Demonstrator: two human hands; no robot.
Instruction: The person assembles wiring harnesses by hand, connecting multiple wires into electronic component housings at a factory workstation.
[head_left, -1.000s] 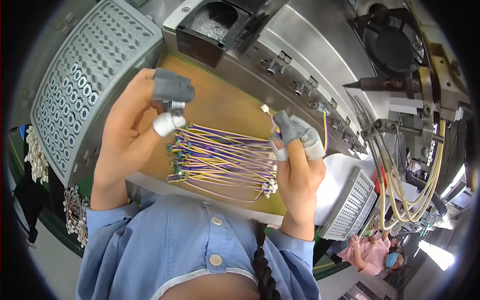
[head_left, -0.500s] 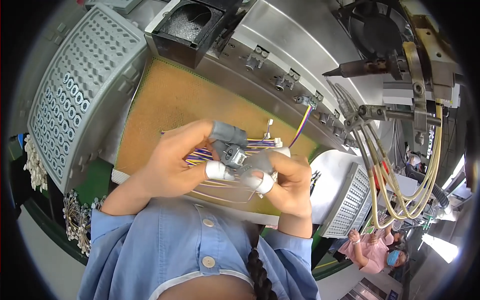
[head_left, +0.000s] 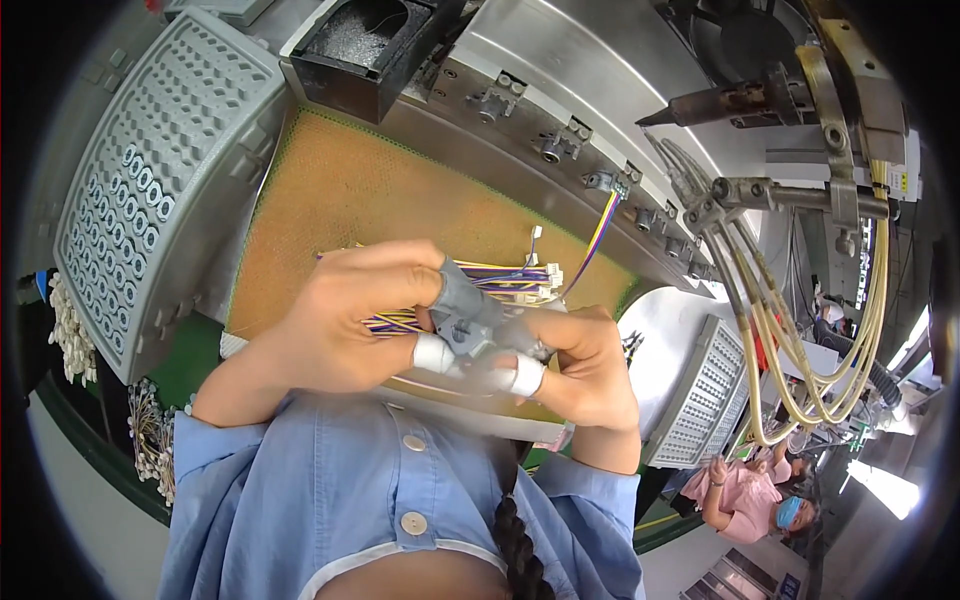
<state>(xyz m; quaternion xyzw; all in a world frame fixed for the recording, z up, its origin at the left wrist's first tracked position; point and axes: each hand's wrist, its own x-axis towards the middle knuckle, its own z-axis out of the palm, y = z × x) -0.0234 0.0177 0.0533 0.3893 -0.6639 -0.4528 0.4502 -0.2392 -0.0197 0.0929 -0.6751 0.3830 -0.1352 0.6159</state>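
Observation:
My left hand (head_left: 350, 318), with grey and white covers on the fingertips, pinches a small grey metal part (head_left: 461, 334) between thumb and fingers. Close against it, my right hand (head_left: 588, 368) has its covered thumb and fingers pressed together. Motion blur and the fingers hide what my right hand grips. Behind the hands, a bundle of purple, yellow and white wires (head_left: 500, 275) with white plug ends lies on the brown mat (head_left: 330, 190).
A grey tray (head_left: 190, 120) of ring-shaped parts stands at the left. A soldering iron (head_left: 715, 105) and metal tubes (head_left: 740, 260) overhang the right. Clamps line a metal ledge behind the mat; one fixture (head_left: 606, 184) holds coloured wires. Another person (head_left: 740, 495) sits far right.
The two hands have drawn tightly together around the metal part, and my left fingers now cover more of it. My right hand has shifted slightly right.

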